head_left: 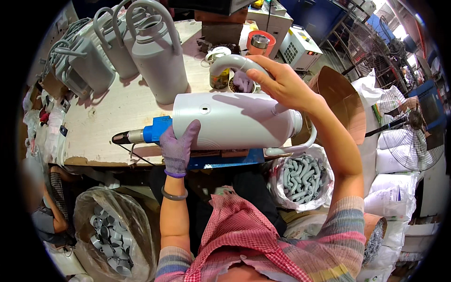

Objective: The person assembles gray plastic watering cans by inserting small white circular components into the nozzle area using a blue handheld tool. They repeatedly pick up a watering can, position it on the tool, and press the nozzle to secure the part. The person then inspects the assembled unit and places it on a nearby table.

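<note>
A grey plastic can (230, 117) lies on its side across the near edge of the worktable, its neck to the right. It has a curved loop handle (230, 63) and a thin bent tube (298, 148) near the neck. My right hand (284, 82), bare, is wrapped round the handle. At the left end, my left hand (178, 143) in a purple glove grips the can's base, thumb on top; its other fingers are mostly hidden. Just left of that hand is a blue tool (152, 131) with a metal collar and black tip.
Several upright grey cans (157, 66) stand at the back left of the worktable (98, 136). Cups, a jar (219, 79) and an orange tub sit beyond the handle. A bag of bent grey tubes (305, 178) is below right, a bag of grey pieces (110, 239) below left. A person (49, 202) sits at far left.
</note>
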`<state>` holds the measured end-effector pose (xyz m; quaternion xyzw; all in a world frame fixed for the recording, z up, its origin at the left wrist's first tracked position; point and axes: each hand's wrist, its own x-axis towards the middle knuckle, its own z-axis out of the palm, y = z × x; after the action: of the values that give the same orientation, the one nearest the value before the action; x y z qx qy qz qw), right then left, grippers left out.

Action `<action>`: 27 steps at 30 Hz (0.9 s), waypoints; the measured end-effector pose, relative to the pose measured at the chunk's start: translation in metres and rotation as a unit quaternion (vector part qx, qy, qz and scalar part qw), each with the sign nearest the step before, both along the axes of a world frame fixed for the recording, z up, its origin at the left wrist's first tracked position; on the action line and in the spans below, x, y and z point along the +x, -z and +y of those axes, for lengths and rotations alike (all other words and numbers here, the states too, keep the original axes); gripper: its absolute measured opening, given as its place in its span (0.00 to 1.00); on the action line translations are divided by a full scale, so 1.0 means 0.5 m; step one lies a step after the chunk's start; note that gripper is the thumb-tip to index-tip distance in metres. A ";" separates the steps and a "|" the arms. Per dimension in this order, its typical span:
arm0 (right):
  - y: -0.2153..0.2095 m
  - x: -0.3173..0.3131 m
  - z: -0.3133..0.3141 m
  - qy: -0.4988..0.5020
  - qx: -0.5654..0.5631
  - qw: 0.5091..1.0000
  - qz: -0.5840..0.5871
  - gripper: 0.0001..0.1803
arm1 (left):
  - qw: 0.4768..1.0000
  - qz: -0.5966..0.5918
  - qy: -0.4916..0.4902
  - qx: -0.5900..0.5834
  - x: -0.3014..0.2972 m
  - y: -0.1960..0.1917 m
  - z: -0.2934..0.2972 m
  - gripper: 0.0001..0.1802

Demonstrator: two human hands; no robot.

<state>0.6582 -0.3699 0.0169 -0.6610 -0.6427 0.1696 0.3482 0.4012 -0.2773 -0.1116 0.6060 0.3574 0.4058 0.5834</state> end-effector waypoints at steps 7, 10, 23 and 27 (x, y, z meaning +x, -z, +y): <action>0.005 -0.023 0.019 -0.060 -0.067 0.993 -0.075 0.24 | 1.000 0.028 -0.001 0.014 -0.005 0.004 0.005 0.24; 0.000 -0.021 0.022 -0.057 -0.074 0.995 -0.035 0.22 | 1.000 0.019 -0.003 0.014 -0.005 0.011 0.006 0.24; 0.024 -0.014 0.023 -0.067 -0.063 0.993 -0.070 0.23 | 1.000 -0.004 0.002 -0.022 -0.001 0.011 0.005 0.21; 0.030 -0.018 0.018 -0.067 -0.063 0.993 -0.075 0.25 | 1.000 -0.012 0.003 -0.018 -0.002 0.015 -0.001 0.20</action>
<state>0.6493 -0.3611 0.0018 -0.6479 -0.6980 0.1823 0.2443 0.4004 -0.2777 -0.1190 0.5914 0.3555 0.4046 0.6001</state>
